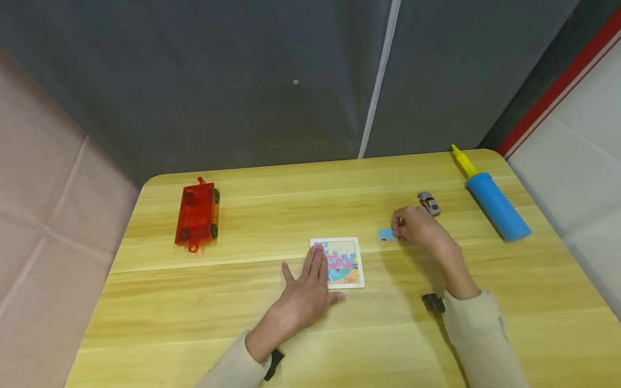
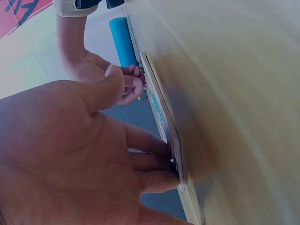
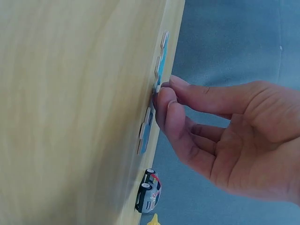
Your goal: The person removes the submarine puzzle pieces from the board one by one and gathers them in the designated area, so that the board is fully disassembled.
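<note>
A small square jigsaw puzzle [image 1: 360,268] in a white-edged tray lies on the table, partly filled with a pink and blue picture. Across its left side my left hand [image 1: 305,296] rests with fingers extended, their tips pressing on it. To the right of the tray, blue puzzle pieces [image 1: 385,234] lie loose on the wood. My right hand [image 1: 421,229] is bent down over them, thumb and fingers pinched together at a piece. In the right wrist view, loose pieces [image 3: 161,61] show on both sides of the fingertips, which mostly hide what is between them.
A toy car [image 1: 429,203] stands just beyond my right hand. Farther right lies a blue hand pump [image 1: 497,206] with a yellow nozzle. On the left of the table [image 1: 262,210] sits a red see-through toy wagon [image 1: 196,214]. A dark curtain [image 1: 218,91] hangs behind the far edge.
</note>
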Available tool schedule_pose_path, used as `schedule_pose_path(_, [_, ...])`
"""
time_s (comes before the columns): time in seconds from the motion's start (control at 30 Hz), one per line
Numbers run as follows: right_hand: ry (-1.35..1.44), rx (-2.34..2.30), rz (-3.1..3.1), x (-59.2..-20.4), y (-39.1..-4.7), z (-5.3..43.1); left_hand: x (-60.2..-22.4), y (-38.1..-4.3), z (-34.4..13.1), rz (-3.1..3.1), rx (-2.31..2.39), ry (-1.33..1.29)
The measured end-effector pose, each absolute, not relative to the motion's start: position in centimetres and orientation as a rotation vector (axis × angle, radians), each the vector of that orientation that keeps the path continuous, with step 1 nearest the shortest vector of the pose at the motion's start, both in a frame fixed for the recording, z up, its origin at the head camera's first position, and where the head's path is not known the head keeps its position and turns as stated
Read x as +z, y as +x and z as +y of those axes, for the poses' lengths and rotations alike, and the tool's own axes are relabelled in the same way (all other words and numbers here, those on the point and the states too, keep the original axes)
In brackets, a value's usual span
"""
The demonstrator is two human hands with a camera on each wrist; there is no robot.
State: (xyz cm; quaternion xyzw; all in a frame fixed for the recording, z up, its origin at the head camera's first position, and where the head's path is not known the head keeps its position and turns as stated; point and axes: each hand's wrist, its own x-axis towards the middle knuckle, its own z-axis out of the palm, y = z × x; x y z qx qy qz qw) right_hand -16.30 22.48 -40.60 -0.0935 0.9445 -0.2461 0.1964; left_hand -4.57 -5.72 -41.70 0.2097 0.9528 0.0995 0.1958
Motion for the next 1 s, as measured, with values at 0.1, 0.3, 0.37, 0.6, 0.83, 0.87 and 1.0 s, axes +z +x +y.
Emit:
schedule_pose_path(0.1, [-0.294, -0.661, 2.681, -40.3, -16.3, 22.1, -41.4, -4.6, -5.6, 2.668, 0.275, 0.578])
schedule_pose_path(0.3, [-0.409, -0.797, 2.662, -39.9, -15.6, 19.2, -41.3, -4.7, -5.7, 2.672, 0.305, 0.578])
schedule_pose_path(0.37, [-0.46, -0.856, 2.615, -40.0, -15.3, 17.7, -41.8, -4.7, -5.8, 2.684, 0.328, 0.585])
schedule_pose_path(0.6, [-0.529, -0.874, 2.546, -40.9, -14.9, 13.0, -47.3, -5.3, -7.2, 2.758, 0.39, 0.607])
schedule_pose_path(0.83, [-0.517, -0.848, 2.567, -41.3, -14.8, 10.7, -45.7, -4.1, -7.6, 2.695, 0.489, 0.534])
schedule_pose_path(0.87, [-0.51, -0.85, 2.568, -41.3, -14.8, 10.6, -44.9, -3.9, -7.4, 2.682, 0.495, 0.533])
schedule_pose_path(1.0, [-0.486, -0.867, 2.557, -41.3, -14.5, 10.4, -42.3, -3.3, -6.7, 2.641, 0.446, 0.521])
